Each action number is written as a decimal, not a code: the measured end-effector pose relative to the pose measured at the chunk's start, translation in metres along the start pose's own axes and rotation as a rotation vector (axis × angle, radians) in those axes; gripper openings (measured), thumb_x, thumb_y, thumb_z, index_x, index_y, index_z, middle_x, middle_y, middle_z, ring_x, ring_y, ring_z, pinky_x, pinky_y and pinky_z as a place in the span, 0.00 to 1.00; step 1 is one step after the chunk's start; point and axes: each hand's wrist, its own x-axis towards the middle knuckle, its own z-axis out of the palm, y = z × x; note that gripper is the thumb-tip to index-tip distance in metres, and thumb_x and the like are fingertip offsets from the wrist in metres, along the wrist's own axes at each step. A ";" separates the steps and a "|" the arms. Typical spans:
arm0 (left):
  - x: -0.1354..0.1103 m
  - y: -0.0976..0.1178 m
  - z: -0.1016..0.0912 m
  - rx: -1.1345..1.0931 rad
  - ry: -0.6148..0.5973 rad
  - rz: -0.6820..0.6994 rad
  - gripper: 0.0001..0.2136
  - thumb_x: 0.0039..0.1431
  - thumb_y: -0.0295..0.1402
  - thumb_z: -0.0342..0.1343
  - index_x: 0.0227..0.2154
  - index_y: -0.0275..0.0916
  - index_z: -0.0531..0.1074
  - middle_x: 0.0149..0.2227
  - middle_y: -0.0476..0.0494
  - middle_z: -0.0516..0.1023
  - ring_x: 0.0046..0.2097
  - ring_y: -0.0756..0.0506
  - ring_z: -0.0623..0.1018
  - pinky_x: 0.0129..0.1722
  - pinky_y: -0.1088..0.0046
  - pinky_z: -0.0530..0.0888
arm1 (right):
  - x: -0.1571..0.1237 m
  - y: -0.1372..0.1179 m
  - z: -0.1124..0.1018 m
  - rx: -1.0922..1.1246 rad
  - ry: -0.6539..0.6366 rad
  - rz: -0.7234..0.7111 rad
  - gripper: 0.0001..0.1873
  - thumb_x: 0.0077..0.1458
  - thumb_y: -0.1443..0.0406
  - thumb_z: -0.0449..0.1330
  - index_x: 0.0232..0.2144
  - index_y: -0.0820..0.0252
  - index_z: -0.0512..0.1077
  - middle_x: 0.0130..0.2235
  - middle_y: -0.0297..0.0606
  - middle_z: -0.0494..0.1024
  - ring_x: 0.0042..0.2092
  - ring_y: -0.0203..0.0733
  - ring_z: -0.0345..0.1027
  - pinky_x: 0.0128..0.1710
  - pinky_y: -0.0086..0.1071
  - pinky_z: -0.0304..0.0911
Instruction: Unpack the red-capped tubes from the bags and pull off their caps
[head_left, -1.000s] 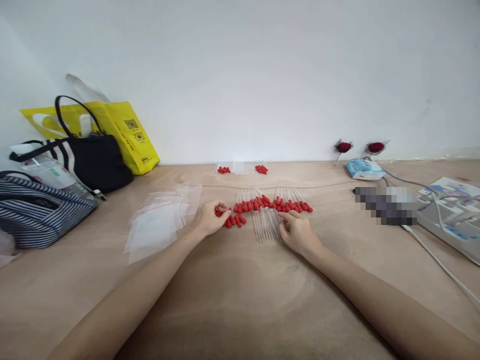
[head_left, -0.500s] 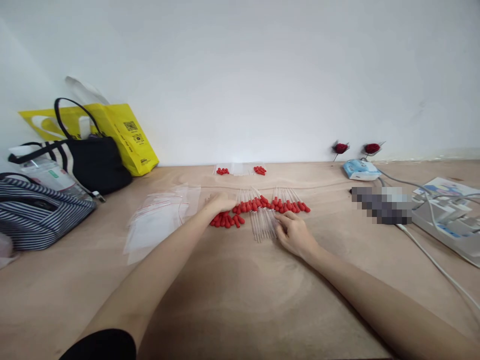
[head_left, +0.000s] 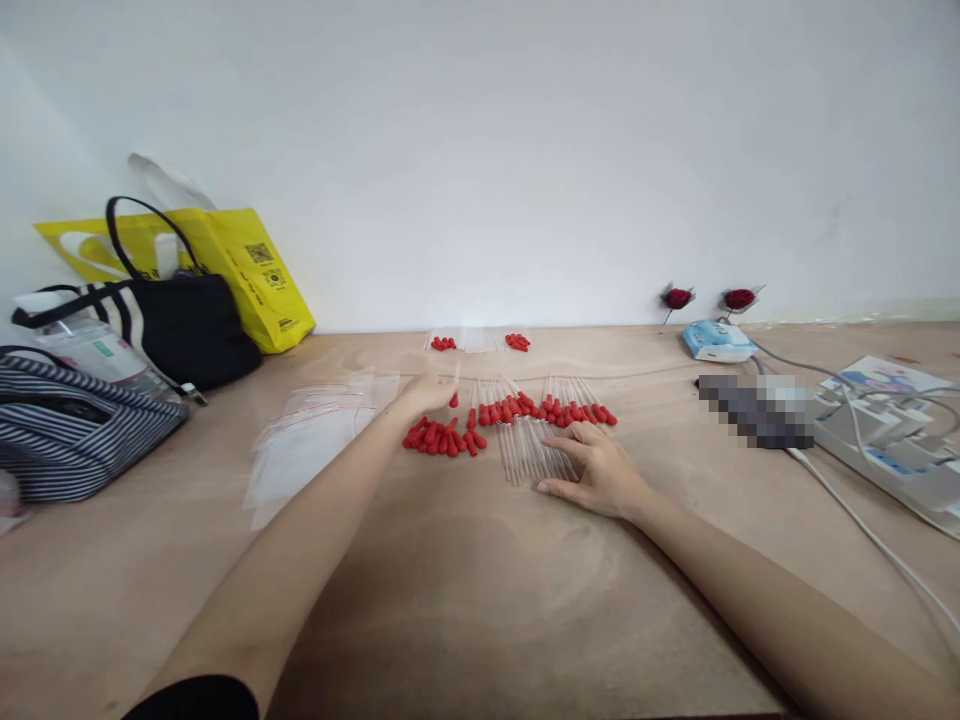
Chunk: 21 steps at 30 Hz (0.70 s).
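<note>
Loose red rubber bulbs (head_left: 439, 437) lie in a heap on the wooden table (head_left: 480, 580). To their right, a row of glass droppers with red bulbs (head_left: 551, 408) lies behind bare glass tubes (head_left: 525, 452). My left hand (head_left: 426, 392) is past the heap, fingers pinched on a dropper (head_left: 455, 390) that stands nearly upright with its red bulb down. My right hand (head_left: 594, 466) lies flat, fingers stretched out, its fingertips on the bare tubes.
Clear zip bags (head_left: 311, 432) are spread left of the bulbs. Filled packets (head_left: 480, 340) lie by the wall. A striped bag (head_left: 71, 425), black bag (head_left: 191, 325) and yellow bag (head_left: 255, 270) stand at the left. At the right are a power strip (head_left: 885, 440), cables and a small blue-white box (head_left: 716, 340).
My left hand left the loose bulbs, moved away toward the wall and now holds a dropper upright. My right hand opened from a curled grip and lies flat on the tubes.
</note>
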 end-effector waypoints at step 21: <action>-0.109 -0.012 0.040 0.072 0.111 0.695 0.05 0.59 0.32 0.45 0.30 0.38 0.64 0.30 0.46 0.71 0.32 0.49 0.72 0.33 0.74 0.70 | 0.000 -0.001 0.004 0.054 0.283 0.008 0.15 0.54 0.59 0.51 0.41 0.58 0.69 0.37 0.42 0.73 0.40 0.43 0.65 0.40 0.39 0.60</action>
